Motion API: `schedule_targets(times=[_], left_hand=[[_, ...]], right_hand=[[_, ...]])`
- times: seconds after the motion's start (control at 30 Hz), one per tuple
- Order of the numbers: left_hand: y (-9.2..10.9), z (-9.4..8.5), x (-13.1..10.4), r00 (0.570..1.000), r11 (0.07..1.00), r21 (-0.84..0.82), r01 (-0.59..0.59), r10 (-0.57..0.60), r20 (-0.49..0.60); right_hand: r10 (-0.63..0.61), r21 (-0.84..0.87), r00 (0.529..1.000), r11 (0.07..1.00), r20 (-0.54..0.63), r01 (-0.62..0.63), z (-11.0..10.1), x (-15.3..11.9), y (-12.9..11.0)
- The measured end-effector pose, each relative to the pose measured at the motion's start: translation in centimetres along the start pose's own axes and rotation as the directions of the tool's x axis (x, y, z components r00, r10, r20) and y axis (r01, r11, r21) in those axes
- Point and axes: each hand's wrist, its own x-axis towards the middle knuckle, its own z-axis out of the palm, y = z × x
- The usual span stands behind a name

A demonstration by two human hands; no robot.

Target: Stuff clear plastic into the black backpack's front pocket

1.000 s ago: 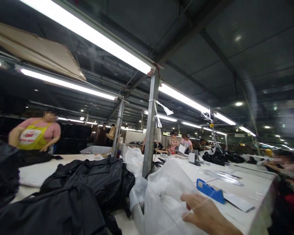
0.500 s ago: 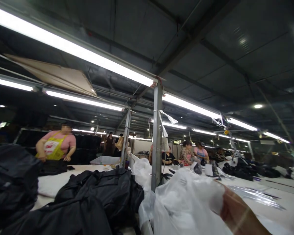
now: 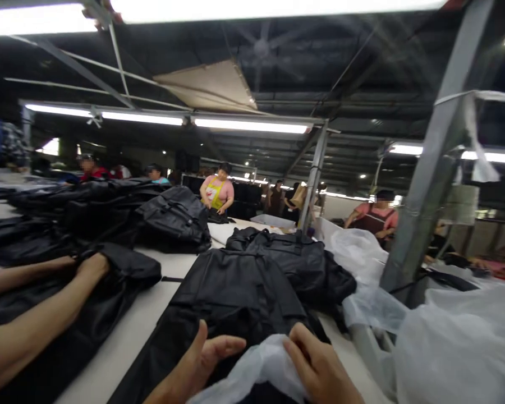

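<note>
Pinching a clear plastic bag [image 3: 256, 367] between both grips, left hand [image 3: 204, 359] and right hand [image 3: 315, 365], over a black garment [image 3: 231, 292]. Lying flat on the white tabletop [image 3: 151, 320], bag contents hidden.

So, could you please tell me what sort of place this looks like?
Most likely a garment factory's packing floor: black garments piled along long white tables, clear plastic bags heaped nearby, and other workers under rows of strip lights.
</note>
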Motion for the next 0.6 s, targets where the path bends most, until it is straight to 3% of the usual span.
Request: schedule_targets(times=[0.07, 0.17, 0.3, 0.37, 0.5, 0.6], left_hand=[[-0.1, -0.2, -0.2, 0.996, 0.997, -0.067, -0.030, 0.036, 0.079], [-0.1, -0.5, -0.6, 0.997, 0.995, 0.051, -0.082, 0.081, 0.019], [-0.2, -0.4, -0.5, 0.996, 0.992, 0.111, -0.065, 0.058, 0.066], [-0.3, 0.1, -0.1, 0.999, 0.994, 0.110, -0.019, 0.013, 0.051], [-0.4, 1.7, 1.0, 0.989, 0.985, 0.174, -0.010, 0.036, -0.143], [-0.3, 2.1, 1.4, 0.976, 0.975, 0.222, 0.005, 0.044, -0.214]], right_hand=[[0.152, 0.141, 0.979, 0.975, 0.133, -0.171, 0.1, 1.4, 0.2], [0.288, 0.282, 0.906, 0.882, 0.310, -0.377, -0.1, 2.3, 0.5], [0.416, 0.233, 0.808, 0.810, 0.418, -0.538, 0.2, 2.0, 0.4], [0.406, 0.137, 0.805, 0.853, 0.433, -0.504, 0.7, 1.8, 0.6], [0.188, -0.042, 0.902, 0.981, 0.388, -0.187, 1.3, 1.8, 1.3], [0.083, -0.203, 0.897, 0.979, 0.433, 0.008, 0.3, 2.3, 0.7]])
